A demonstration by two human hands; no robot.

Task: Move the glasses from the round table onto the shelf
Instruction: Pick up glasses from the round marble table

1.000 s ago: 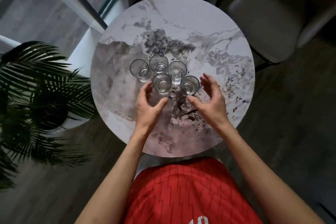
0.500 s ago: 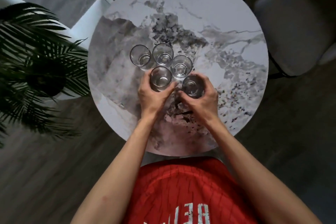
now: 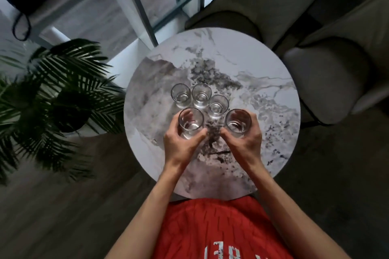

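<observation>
A round marble-patterned table [image 3: 263, 94] stands right in front of me. My left hand [image 3: 181, 143] is wrapped around a clear glass [image 3: 190, 121], and my right hand [image 3: 245, 141] is wrapped around another clear glass [image 3: 238, 121]. Both held glasses look larger than the others, so they seem lifted off the tabletop. Three more clear glasses stay on the table behind them: one on the left [image 3: 181, 94], one in the middle [image 3: 201, 94] and one on the right [image 3: 217, 105]. No shelf is in view.
A potted palm [image 3: 63, 101] stands on the floor to the left of the table. Grey upholstered chairs [image 3: 324, 78] sit behind and to the right of it. A window frame [image 3: 145, 17] runs along the back left. My red shirt [image 3: 212, 229] fills the bottom.
Both hands went from open beside the front two glasses to closed around them. The two glasses have come up and moved apart, away from the other three.
</observation>
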